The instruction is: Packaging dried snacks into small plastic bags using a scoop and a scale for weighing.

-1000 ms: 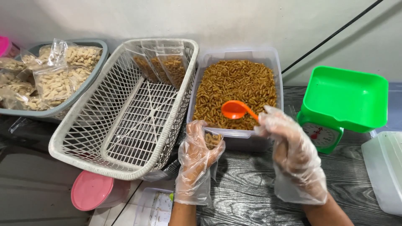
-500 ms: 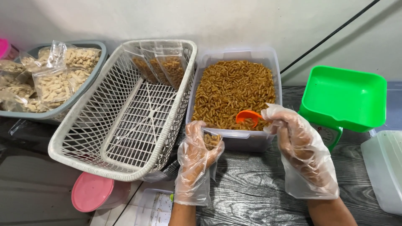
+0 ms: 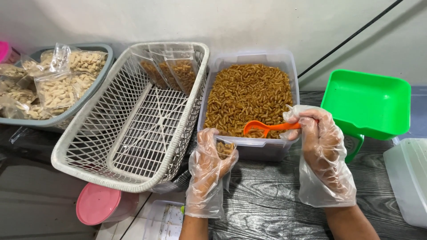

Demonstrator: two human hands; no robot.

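Since half a second ago the orange scoop (image 3: 260, 128) is sitting lower and flatter, its bowl now digging into the brown snack pieces (image 3: 249, 95) near the front edge of the clear plastic tub (image 3: 209, 95), where earlier it was tipped up above them. So it looks to me like the scoop is loading up rather than pouring right now. The right hand (image 3: 322, 149), in a loose disposable glove, is pinching the scoop's handle with the fingers (image 3: 307, 122) closed narrowly around its end, thumb side toward the tub. The left hand (image 3: 211, 171), also gloved, is curling snugly around a small clear bag (image 3: 225, 149) with a little of the same brown snack in it, holding it upright just in front of the tub's near wall with the mouth facing up. Beside the tub on the left, a white wire-style basket (image 3: 89, 146) is holding a few filled bags leaning at its far end, and further left a grey basin (image 3: 95, 84) is piled with bags of a paler snack. On the right, a green scale tray (image 3: 367, 104) is sitting close to the right hand, not touching it as far as I can tell.
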